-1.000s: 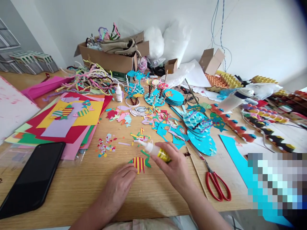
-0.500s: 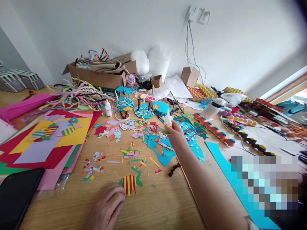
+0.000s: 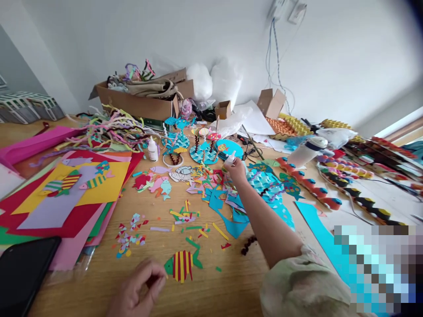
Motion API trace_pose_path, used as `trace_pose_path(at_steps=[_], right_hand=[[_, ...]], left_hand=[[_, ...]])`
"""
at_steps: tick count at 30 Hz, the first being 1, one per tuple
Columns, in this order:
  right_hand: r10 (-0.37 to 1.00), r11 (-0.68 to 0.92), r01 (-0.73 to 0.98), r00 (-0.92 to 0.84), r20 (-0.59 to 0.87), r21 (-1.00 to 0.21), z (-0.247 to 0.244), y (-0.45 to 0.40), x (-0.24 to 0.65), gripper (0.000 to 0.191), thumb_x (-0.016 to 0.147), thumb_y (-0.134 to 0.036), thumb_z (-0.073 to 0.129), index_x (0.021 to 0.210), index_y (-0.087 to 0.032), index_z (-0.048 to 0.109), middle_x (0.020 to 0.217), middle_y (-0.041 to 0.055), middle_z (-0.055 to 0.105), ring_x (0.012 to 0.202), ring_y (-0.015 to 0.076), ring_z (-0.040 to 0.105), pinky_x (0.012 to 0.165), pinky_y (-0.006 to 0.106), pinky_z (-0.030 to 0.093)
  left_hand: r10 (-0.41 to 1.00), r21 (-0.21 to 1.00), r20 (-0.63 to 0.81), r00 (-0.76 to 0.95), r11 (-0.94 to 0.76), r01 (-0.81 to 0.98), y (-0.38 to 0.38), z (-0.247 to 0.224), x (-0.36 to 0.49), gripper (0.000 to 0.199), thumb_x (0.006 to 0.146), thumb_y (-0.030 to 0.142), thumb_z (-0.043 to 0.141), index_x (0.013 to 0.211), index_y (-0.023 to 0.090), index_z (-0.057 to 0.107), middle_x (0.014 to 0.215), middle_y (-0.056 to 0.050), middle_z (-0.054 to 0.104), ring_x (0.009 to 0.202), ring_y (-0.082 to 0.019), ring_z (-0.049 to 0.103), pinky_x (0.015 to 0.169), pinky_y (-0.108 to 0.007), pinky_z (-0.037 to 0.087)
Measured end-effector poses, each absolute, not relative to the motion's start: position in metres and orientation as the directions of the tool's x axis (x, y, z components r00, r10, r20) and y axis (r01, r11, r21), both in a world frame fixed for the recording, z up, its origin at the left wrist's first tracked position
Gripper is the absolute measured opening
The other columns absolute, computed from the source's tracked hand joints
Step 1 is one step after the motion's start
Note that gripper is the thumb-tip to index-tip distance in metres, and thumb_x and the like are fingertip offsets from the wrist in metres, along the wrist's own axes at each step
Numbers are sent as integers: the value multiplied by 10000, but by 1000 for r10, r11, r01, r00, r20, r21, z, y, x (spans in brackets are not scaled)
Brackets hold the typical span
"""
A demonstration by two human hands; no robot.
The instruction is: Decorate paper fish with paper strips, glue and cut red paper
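My right hand (image 3: 236, 169) is wrapped round a small white glue bottle (image 3: 230, 157), with the arm stretched over the paper scraps. Near the front edge, my left hand (image 3: 142, 284) has its thumb and fingers pinched together; what they hold, if anything, is too small to make out. Just to its right a green paper fish (image 3: 181, 266) with red and yellow stripes lies flat on the wooden table (image 3: 205, 299). A second glue bottle (image 3: 153, 150) stands upright at the back, beside a white ring (image 3: 172, 160).
Stacked coloured paper (image 3: 66, 211) and a black phone (image 3: 26, 273) lie left. Paper bits (image 3: 132, 235) and blue cut-offs (image 3: 234, 215) cover the middle. A cardboard box (image 3: 139, 101) stands behind. Painted egg-carton strips (image 3: 309, 182) and a white bottle (image 3: 307, 152) are right.
My left hand has drawn back a little from the striped fish and its fingers have curled into a pinch. My right hand still grips the glue bottle, now held lower. The view has shifted slightly.
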State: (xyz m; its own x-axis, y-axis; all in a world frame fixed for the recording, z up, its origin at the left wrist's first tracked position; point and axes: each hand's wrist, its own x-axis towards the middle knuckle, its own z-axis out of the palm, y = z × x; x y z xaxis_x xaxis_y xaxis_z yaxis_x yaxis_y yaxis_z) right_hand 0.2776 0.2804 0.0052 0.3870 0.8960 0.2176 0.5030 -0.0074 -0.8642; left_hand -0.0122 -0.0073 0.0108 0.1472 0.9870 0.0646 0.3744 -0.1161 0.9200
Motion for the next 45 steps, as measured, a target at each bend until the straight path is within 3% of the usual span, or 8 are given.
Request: trace_pose_path(at_steps=[2, 5, 11, 15, 17, 20, 32, 45], right_hand=[[900, -40, 536, 385, 203, -843, 4, 280, 278, 308, 576, -266, 623, 851, -155, 543, 811, 34, 627, 715, 176, 556, 642, 290, 426], [905, -89, 590, 385, 182, -803, 10, 274, 281, 305, 556, -233, 647, 836, -143, 563, 807, 50, 629, 743, 200, 563, 671, 318, 426], [911, -55, 709, 324, 255, -703, 49, 216, 279, 218, 631, -170, 579, 844, -138, 614, 878, 91, 625, 833, 228, 546, 761, 359, 395], [990, 105, 705, -7, 141, -702, 66, 137, 235, 77, 677, -199, 586, 656, -201, 660, 596, -19, 613, 588, 144, 544, 581, 245, 404], [905, 234, 626, -420, -69, -744, 68, 101, 206, 135, 709, -153, 558, 681, -198, 682, 600, -32, 621, 568, 116, 535, 542, 211, 383], [787, 282, 567, -598, -152, -774, 66, 70, 176, 170, 732, -99, 546, 744, -177, 696, 639, -28, 634, 581, 90, 537, 537, 179, 369], [692, 425, 604, -697, -188, -674, 61, 77, 156, 187, 723, -65, 570, 797, -159, 713, 701, -8, 663, 632, 97, 546, 564, 181, 356], [637, 467, 608, -735, -233, -641, 59, 82, 151, 180, 716, -69, 539, 752, -147, 697, 664, -11, 624, 609, 92, 515, 545, 174, 340]], left_hand=[[985, 938, -106, 139, 52, 343, 1, 22, -14, 228, 790, 381, 497, 644, 212, 541, 580, 35, 490, 556, -129, 489, 519, -192, 421], [970, 943, -223, 98, 189, 274, 14, 33, -14, 231, 721, 409, 518, 622, 200, 531, 547, 51, 434, 529, -120, 423, 502, -202, 379], [958, 945, -279, 66, 261, 198, 20, 36, -11, 215, 696, 399, 523, 635, 192, 526, 532, 68, 410, 524, -112, 405, 525, -215, 361], [958, 943, -263, 111, 231, 240, 23, 36, -8, 212, 684, 395, 531, 637, 188, 533, 540, 64, 432, 522, -111, 410, 506, -211, 351], [955, 943, -247, 162, 199, 266, 27, 36, -7, 197, 671, 379, 541, 624, 187, 538, 543, 57, 465, 530, -117, 427, 501, -212, 355], [947, 942, -221, 232, 146, 301, 31, 34, -8, 164, 655, 343, 541, 599, 188, 542, 547, 45, 514, 556, -135, 470, 525, -225, 378], [942, 906, -193, 275, 64, 418, 36, 27, -9, 153, 668, 313, 481, 581, 191, 513, 569, 29, 509, 591, -152, 473, 556, -240, 364], [940, 862, -219, 263, 59, 504, 38, 21, -9, 90, 685, 180, 480, 608, 172, 527, 595, 38, 500, 616, -141, 473, 576, -229, 353]])
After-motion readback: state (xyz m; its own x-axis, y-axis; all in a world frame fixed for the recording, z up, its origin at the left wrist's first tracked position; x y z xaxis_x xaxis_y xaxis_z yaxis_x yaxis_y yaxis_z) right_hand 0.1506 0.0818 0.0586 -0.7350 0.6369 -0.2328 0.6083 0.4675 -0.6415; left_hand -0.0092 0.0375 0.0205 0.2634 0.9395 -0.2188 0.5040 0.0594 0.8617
